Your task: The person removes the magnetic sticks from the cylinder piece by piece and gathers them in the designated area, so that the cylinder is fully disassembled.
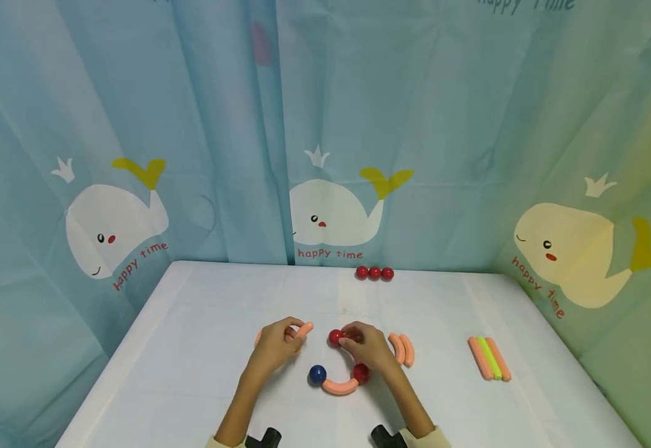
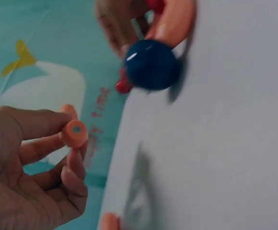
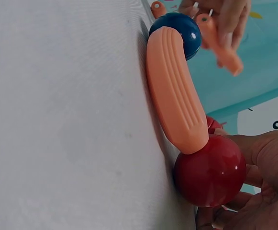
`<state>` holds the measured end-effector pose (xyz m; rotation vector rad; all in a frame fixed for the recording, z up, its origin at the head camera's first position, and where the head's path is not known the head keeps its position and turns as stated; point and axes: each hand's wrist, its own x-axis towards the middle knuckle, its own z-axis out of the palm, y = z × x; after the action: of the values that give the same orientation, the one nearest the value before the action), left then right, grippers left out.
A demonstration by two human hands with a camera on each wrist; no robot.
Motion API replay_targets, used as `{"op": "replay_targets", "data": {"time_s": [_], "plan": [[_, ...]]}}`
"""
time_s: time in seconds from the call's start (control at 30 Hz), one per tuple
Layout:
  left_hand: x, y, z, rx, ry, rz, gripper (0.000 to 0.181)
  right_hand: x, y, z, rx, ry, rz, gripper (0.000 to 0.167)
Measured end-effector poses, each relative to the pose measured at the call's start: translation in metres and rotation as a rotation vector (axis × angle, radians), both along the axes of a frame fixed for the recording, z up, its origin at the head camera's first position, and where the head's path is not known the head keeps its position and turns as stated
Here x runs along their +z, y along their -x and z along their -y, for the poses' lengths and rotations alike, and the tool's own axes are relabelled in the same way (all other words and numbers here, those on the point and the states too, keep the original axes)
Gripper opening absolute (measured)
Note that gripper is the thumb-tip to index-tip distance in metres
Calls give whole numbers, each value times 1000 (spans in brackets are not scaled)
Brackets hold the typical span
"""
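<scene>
Pinches a peach piece [image 1: 306, 328] in the left hand [image 1: 275, 346], lower centre of the frame; grips a red ball [image 1: 334, 337] in the right hand [image 1: 372, 350]; has a blue ball [image 1: 317, 375] below, three sticks [image 1: 490, 358] lower right.

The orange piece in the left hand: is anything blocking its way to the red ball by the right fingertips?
Nothing visible: in the head view, only tabletop shows between the orange piece and the red ball. The blue ball sits outside that gap, on its near side.

Glossy red ball [image 3: 210, 172], ridged orange bar [image 3: 174, 91], probably plastic
</scene>
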<state>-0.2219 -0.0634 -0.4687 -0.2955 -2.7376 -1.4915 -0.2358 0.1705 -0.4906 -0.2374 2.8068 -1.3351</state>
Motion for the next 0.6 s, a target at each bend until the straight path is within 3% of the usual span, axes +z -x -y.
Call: {"op": "replay_targets", "data": {"time_s": [0.2,0.37,0.47,0.6], "plan": [[4,6,32,199,-85,7,21,0,0,1,0,6,-7,18],[0,8,57,339,-61,43,25,-1,-1,1,-2,7,-14,17],[-4,8,68,381,-8,66,27,-1,-1,1,-4,9,-12,17],[-10,7,76,388,25,99,26,0,-1,3,-13,14,3,18]]}}
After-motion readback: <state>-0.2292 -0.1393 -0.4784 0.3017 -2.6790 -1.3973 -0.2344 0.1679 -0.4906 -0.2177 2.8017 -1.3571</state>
